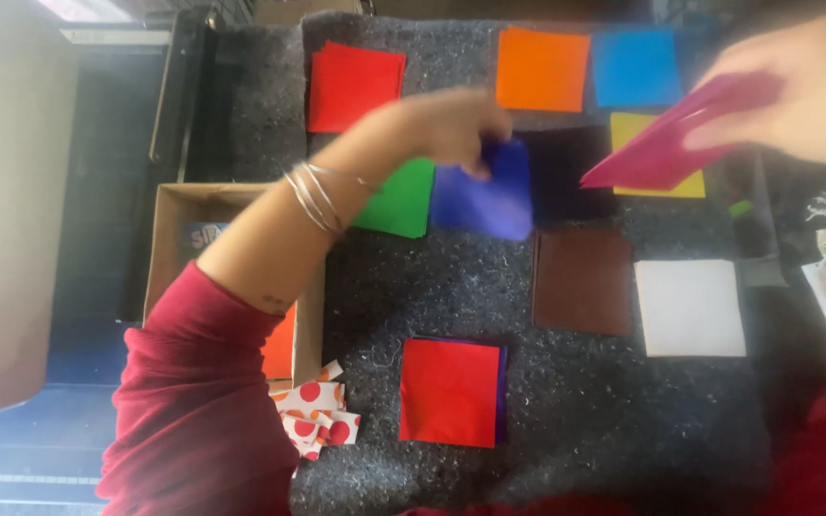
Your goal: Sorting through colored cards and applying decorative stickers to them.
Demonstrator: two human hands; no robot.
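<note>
Left hand [456,124], reaching out from a dark red sleeve [193,401] with thin silver bangles [317,196] at the wrist, has its fingers closed on the top edge of a blue paper square [485,191], which is blurred and lifted slightly off the grey felt mat [576,411] covering the counter; right hand [795,86], at the upper right, pinches a folded magenta paper [671,139] between thumb and fingers, the sheet held in the air above a yellow square [657,158] and pointing down to the left. Just left of the blue square lies a green square [399,201], partly under the left wrist; just right of it a dark purple, almost black square [571,172]; below that a brown square [582,282], and beside the brown one a white square [690,308]. Along the far edge of the mat lie a red stack [354,86], an orange square [542,69] and a light blue square [635,67]; near the front sits another red square [449,392] on top of a purple sheet [502,392]. Off the mat to the left stands an open cardboard box [169,239], with red-dotted white paper scraps [317,411] in front of it.
</note>
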